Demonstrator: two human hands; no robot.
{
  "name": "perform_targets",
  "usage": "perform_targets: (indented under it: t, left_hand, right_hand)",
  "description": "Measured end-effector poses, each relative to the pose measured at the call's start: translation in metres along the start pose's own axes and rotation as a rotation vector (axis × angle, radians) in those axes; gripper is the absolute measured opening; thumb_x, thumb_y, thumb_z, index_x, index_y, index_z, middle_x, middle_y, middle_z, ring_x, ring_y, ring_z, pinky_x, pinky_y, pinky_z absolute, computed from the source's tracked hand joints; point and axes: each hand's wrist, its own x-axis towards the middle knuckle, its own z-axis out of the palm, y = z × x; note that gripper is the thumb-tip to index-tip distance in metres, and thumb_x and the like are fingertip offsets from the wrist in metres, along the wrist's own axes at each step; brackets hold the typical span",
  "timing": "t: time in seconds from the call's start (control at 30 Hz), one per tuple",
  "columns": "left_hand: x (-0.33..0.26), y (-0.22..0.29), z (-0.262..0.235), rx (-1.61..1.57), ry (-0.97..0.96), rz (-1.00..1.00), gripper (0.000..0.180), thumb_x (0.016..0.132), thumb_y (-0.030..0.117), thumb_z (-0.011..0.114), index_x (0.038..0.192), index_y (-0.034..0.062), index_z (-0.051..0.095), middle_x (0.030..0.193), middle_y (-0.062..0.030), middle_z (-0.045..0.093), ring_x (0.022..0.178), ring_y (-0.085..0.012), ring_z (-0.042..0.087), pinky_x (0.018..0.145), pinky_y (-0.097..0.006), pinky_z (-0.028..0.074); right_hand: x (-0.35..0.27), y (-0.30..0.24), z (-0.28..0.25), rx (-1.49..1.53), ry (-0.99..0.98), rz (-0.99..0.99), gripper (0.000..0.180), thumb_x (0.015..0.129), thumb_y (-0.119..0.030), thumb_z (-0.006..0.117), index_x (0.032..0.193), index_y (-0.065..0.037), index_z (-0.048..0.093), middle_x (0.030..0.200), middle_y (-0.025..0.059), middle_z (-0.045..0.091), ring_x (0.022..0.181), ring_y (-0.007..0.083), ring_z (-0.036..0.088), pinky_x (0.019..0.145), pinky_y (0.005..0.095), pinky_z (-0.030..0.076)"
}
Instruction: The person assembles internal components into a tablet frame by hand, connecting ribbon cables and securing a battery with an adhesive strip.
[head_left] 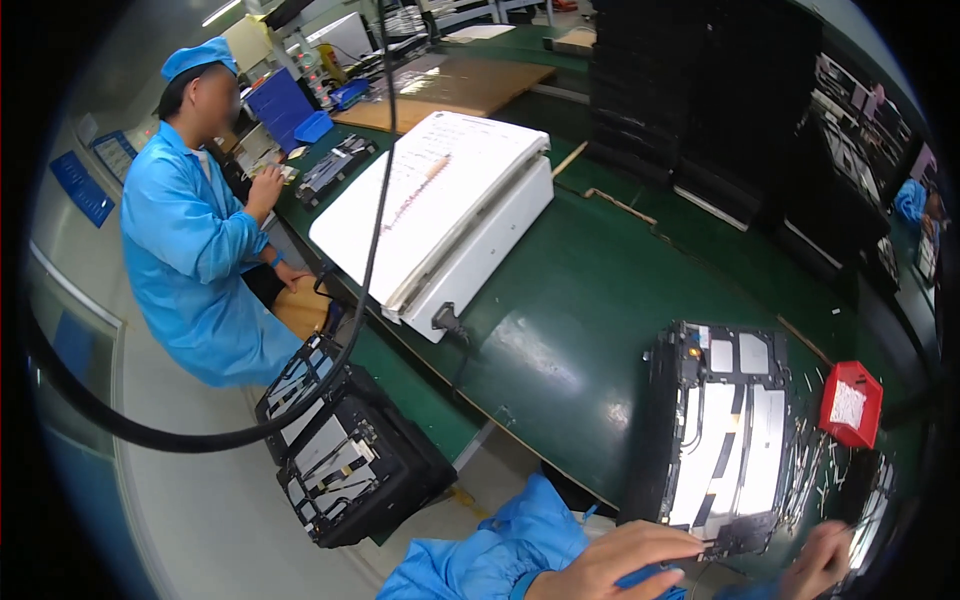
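Note:
On the right of the green bench stands a black stack topped by an opened electronic device with silvery panels, dark strips and a black board. My left hand reaches to its near edge. The index fingertip meets the dark part there, with the thumb held apart below. Past the near right corner is my right hand, smeared by motion, its fingers curled together; what they hold is too small to make out. Small pale strips lie scattered between the device and a second black device at the far right.
A red bin of small white pieces sits beside the strips. A white box with a paper-covered top stands mid-bench. At the left are black trays of devices, a hanging black cable and a seated co-worker in blue.

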Motion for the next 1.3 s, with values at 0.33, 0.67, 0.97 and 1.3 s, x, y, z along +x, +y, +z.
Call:
perform_targets:
  t: [0.33, 0.67, 0.97, 1.3]
  left_hand:
    - [-0.001, 0.005, 0.016, 0.093, -0.239, 0.004, 0.016, 0.076, 0.006, 0.07, 0.09, 0.0007, 0.066, 0.084, -0.0104, 0.066, 0.068, -0.0226, 0.062, 0.059, -0.032, 0.048]
    - [0.011, 0.014, 0.022, -0.057, -0.342, -0.215, 0.013, 0.079, 0.008, 0.069, 0.088, -0.0004, 0.067, 0.084, -0.0113, 0.067, 0.074, -0.0227, 0.065, 0.065, -0.031, 0.05]
    - [0.011, 0.01, 0.029, -0.143, -0.423, -0.34, 0.01, 0.08, 0.007, 0.068, 0.086, -0.0006, 0.067, 0.083, -0.0111, 0.067, 0.076, -0.0215, 0.066, 0.067, -0.029, 0.051]
    - [0.004, 0.008, 0.015, -0.102, -0.289, -0.286, 0.007, 0.077, 0.002, 0.07, 0.082, -0.0014, 0.066, 0.081, -0.011, 0.067, 0.072, -0.0204, 0.065, 0.064, -0.028, 0.05]
  right_hand:
    - [-0.007, -0.075, 0.088, 0.37, -0.355, 0.075, 0.023, 0.08, -0.013, 0.069, 0.074, 0.003, 0.054, 0.068, 0.0173, 0.062, 0.061, 0.0249, 0.061, 0.06, 0.0371, 0.052]
    - [0.002, -0.063, 0.074, 0.698, -0.234, 0.092, 0.025, 0.083, -0.015, 0.064, 0.078, 0.006, 0.051, 0.066, 0.0137, 0.054, 0.044, 0.0111, 0.036, 0.043, 0.0267, 0.028]
    - [-0.004, -0.042, 0.039, 0.634, -0.063, 0.198, 0.017, 0.085, -0.013, 0.06, 0.086, 0.003, 0.053, 0.065, 0.0051, 0.048, 0.048, 0.0117, 0.04, 0.045, 0.0283, 0.034]
    - [0.037, 0.081, -0.027, -0.372, -0.02, 0.516, 0.02, 0.087, -0.011, 0.061, 0.102, 0.002, 0.06, 0.068, -0.002, 0.05, 0.056, 0.0023, 0.038, 0.047, 0.019, 0.028]
